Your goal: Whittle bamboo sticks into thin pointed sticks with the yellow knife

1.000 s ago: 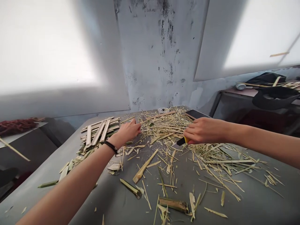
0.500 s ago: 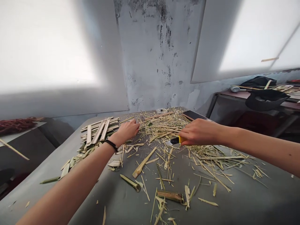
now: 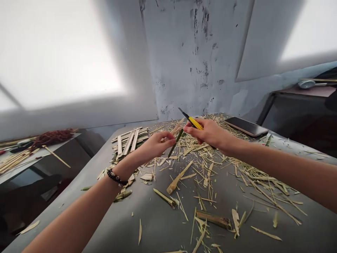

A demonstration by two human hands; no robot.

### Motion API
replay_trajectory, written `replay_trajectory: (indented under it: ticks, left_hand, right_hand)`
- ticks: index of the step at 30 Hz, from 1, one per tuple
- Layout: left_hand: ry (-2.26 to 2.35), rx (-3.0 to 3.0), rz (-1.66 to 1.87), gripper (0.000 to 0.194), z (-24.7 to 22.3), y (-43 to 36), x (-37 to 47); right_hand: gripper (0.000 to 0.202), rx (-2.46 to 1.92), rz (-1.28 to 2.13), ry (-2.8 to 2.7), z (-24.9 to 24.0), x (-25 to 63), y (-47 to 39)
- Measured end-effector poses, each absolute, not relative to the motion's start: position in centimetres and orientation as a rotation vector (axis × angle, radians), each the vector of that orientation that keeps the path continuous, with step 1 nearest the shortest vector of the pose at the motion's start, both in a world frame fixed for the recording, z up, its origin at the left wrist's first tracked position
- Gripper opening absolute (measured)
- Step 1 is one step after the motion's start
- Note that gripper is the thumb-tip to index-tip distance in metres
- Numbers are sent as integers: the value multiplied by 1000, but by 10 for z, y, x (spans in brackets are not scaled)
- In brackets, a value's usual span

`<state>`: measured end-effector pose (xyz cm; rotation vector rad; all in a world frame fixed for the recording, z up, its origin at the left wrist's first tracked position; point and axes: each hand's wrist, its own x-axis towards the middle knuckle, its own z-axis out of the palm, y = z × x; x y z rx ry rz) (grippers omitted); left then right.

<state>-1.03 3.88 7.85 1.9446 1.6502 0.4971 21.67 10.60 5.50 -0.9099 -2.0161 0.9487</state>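
My right hand (image 3: 206,131) is closed around a yellow and black utility knife (image 3: 196,123), its blade pointing up and to the left. My left hand (image 3: 160,143) is pinched beside a short green bamboo strip (image 3: 175,143), which slants between the two hands. The strip's upper end meets the fingertips of my right hand, and its middle is at my left fingertips. Both hands are raised over a heap of thin bamboo shavings (image 3: 196,146). Left of them lies a stack of pale split bamboo slats (image 3: 129,140).
Offcuts such as a bamboo piece (image 3: 214,220) lie scattered over the grey table (image 3: 113,228). A phone (image 3: 246,126) rests at the back right. Reddish-brown cord (image 3: 54,137) and sticks lie on a side table at left. Another table (image 3: 310,92) stands at right, by the wall.
My left hand has come away from the shavings and is now at a green bamboo strip. My right hand has lifted the knife and turned its blade upward. The view has swung left.
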Motion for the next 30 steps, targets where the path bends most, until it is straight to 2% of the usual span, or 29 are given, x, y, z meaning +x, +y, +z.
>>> replay_trajectory:
  ticks: [5, 9, 12, 15, 20, 25, 30]
  left_hand:
    - [1562, 1901, 521, 36, 73, 41, -3]
    - [1526, 1998, 534, 45, 65, 40, -5]
    - [1509, 2106, 598, 44, 65, 33, -3]
    - [1507, 2115, 711, 40, 67, 24, 2]
    - [1377, 1902, 795, 47, 69, 16, 4]
    - [1070, 1613, 581, 35, 61, 6, 5]
    - [1088, 1371, 513, 34, 49, -3, 9]
  right_hand:
    - [30, -867, 1155, -1856, 46, 209, 100]
    - [34, -917, 1076, -1757, 56, 228, 99]
    - [37, -934, 966, -1735, 70, 246, 98]
    - [31, -930, 907, -1755, 81, 258, 94]
    - [20, -900, 1008, -1856, 74, 260, 84]
    - [30, -871, 1159, -2013, 46, 253, 75]
    - [49, -984, 1153, -2089, 34, 259, 80]
